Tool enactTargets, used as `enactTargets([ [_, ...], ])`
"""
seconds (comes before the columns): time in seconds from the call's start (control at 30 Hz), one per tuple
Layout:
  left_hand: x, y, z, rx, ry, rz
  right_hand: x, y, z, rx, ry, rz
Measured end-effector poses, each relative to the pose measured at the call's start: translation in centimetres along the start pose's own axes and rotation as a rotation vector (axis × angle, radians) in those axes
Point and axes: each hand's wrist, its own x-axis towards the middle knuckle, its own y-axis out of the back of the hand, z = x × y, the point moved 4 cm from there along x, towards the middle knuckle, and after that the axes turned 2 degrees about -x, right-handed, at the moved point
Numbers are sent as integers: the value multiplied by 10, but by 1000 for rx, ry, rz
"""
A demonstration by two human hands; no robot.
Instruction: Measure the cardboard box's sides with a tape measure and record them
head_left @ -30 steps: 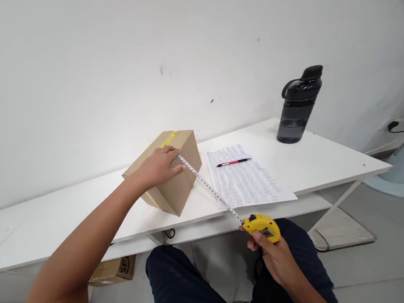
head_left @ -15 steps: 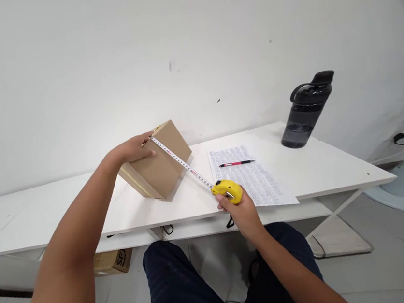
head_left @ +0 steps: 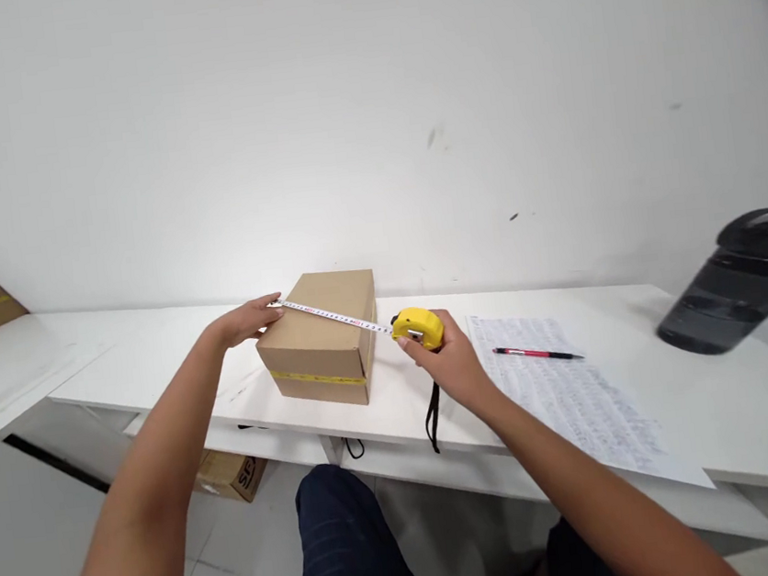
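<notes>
Over by the bench's [head_left: 405, 418] front edge sits a cardboard box [head_left: 324, 339], tape blade [head_left: 332, 315] stretched across its top; left-hand [head_left: 247, 321] fingers pinch the blade's end, right-hand [head_left: 454, 365] fingers grip the yellow case [head_left: 417, 328].

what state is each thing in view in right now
Brown cardboard box: no open flap showing, yellow strip across its front
Yellow tape measure: white blade drawn out across the box, case in right hand, blade's end at left hand
White paper sheet: lying flat, covered with writing
Red and black pen: lying on the sheet
Dark see-through bottle: black lid on, partly out of frame
</notes>
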Motion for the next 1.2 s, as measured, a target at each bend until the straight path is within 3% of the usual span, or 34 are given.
enactTargets([
  [0.23, -8, -32, -7, 43, -6, 130, 24, 34, 3, 61, -93, 88],
  [0.43, -18, -36, 13, 366, -28, 249, 18, 44, 13, 87, -47, 114],
  [0.57, -27, -40, 24, 483, -91, 213, 17, 48, 16, 119, -4, 103],
  [0.87, -38, -44, 24, 434, -132, 148, 40, 55, 23, 75, 27, 18],
  [1.0, -37, -44, 25, 459, -112, 153, 49, 46, 20, 62, 31, -34],
  [1.2, -34, -44, 23, 458, -113, 153, 57, 0, 10, 57, 45, -151],
])
